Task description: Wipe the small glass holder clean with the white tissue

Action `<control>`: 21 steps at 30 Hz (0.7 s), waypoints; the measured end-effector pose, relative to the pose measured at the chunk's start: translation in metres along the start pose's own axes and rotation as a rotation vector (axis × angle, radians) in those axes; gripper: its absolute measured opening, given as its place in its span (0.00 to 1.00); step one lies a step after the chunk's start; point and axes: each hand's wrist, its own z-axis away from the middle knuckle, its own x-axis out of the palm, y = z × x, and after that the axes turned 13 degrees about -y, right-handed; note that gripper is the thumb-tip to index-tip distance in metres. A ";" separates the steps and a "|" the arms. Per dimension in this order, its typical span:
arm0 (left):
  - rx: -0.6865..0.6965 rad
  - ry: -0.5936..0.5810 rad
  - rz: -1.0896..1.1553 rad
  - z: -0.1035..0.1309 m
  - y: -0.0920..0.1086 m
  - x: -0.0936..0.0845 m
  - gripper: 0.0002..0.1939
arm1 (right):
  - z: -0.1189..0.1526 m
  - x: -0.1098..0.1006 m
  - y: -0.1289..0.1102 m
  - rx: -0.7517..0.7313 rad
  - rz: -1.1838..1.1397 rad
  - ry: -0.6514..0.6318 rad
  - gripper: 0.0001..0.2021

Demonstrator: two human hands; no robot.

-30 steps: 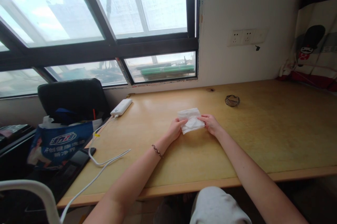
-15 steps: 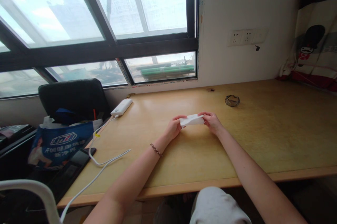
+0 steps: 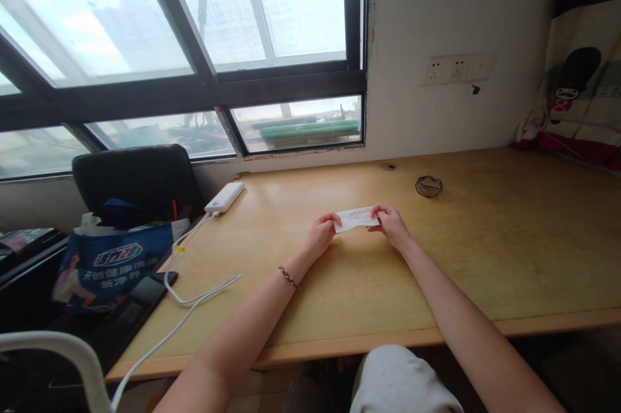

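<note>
A white tissue [image 3: 356,219], folded into a narrow strip, lies stretched between my two hands over the wooden desk [image 3: 509,251]. My left hand [image 3: 321,235] pinches its left end with thumb and fingers. Its right end is pinched by my right hand [image 3: 391,226]. A beaded bracelet [image 3: 289,277] circles my left wrist. The strip sits low, at or just above the desk top.
A small glass ashtray [image 3: 429,186] stands to the back right of my hands. A white power bank [image 3: 224,197] with a white cable [image 3: 194,300] lies at the desk's left. Left of the desk a black chair [image 3: 136,181] holds a blue printed bag [image 3: 109,264].
The tissue went from a loose wider fold to a flat narrow strip. Both hands stayed at its ends and moved slightly away from me.
</note>
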 end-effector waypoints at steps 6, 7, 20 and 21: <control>-0.040 -0.034 -0.060 0.004 0.003 0.011 0.07 | 0.000 -0.003 -0.004 -0.024 0.002 0.041 0.10; -0.062 -0.051 -0.060 0.005 0.005 0.013 0.08 | 0.000 -0.003 -0.002 -0.044 0.039 0.073 0.11; -0.123 -0.232 -0.050 0.013 0.012 0.015 0.13 | -0.008 -0.012 0.007 -0.291 0.130 0.363 0.14; -0.122 -0.229 -0.063 0.013 0.012 0.013 0.12 | -0.008 -0.012 0.005 -0.278 0.095 0.375 0.14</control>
